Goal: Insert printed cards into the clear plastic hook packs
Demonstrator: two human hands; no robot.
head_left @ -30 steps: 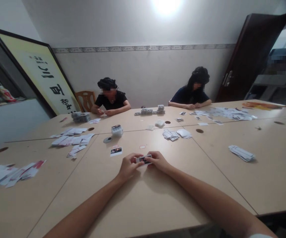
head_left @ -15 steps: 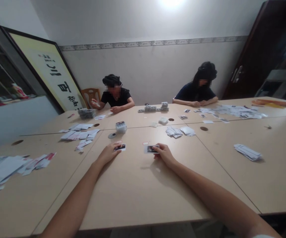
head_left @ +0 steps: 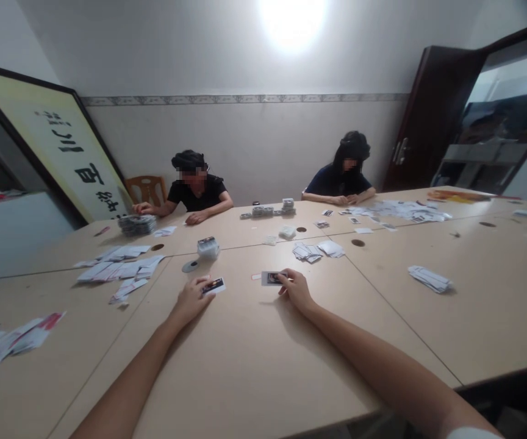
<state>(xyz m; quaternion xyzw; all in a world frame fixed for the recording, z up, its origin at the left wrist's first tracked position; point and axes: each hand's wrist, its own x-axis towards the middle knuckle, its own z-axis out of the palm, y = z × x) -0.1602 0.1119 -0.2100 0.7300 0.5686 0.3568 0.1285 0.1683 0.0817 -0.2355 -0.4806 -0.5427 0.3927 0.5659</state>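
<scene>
My left hand (head_left: 192,297) is closed on a small white-bordered card with a dark picture (head_left: 216,285), low over the table; whether the card rests on the wood I cannot tell. Between thumb and fingers, my right hand (head_left: 298,291) grips another picture card (head_left: 269,278), raised slightly and casting a shadow. Just left of that card lies a small red-edged slip (head_left: 255,277). Beyond my left hand stands a stack of cards in clear wrapping (head_left: 208,249), with a flat grey disc (head_left: 190,266) beside it.
White paper piles lie left (head_left: 121,265), centre right (head_left: 309,251) and far right (head_left: 429,279) on the wooden table (head_left: 240,366). Two people sit opposite; one has a hand on a card stack (head_left: 136,225). Several small stacks (head_left: 263,211) stand between them. Round holes (head_left: 358,242) pierce the tabletop.
The view has turned to the right. My right hand's card now shows more of its white edge. The person at left has moved a hand onto the card stack.
</scene>
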